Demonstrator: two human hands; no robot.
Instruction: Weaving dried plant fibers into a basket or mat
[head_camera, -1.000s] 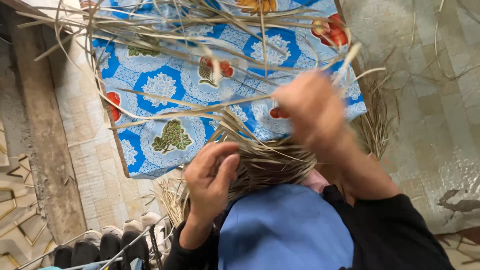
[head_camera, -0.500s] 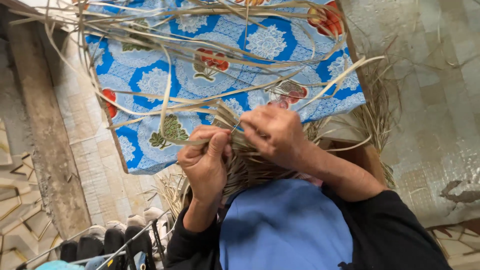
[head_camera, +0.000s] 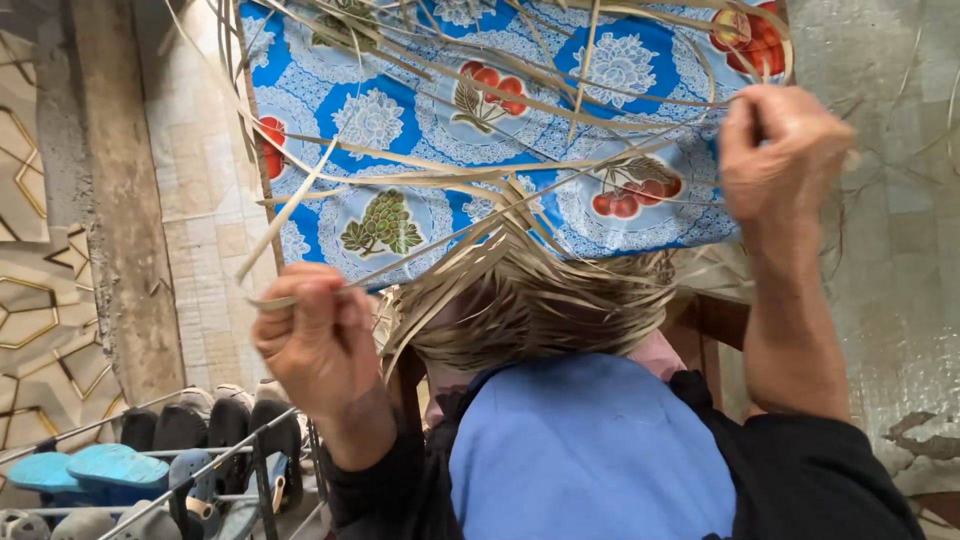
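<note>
Pulling: both hands draw pale dry strips apart, out from a woven bundle in the lap.
Bundle: frayed mass of flat strips, just above a blue cloth over the knees, at the near edge of the table.
Left hand: closed in a fist, pinching one strip end, low at left.
Right hand: raised high at right, fingers curled shut round strip ends.
Loose strips: long, arcing across the tablecloth, blue with fruit and white medallions.
Left edge: tiled floor, a wire rack holding dark shoes and turquoise sandals.
</note>
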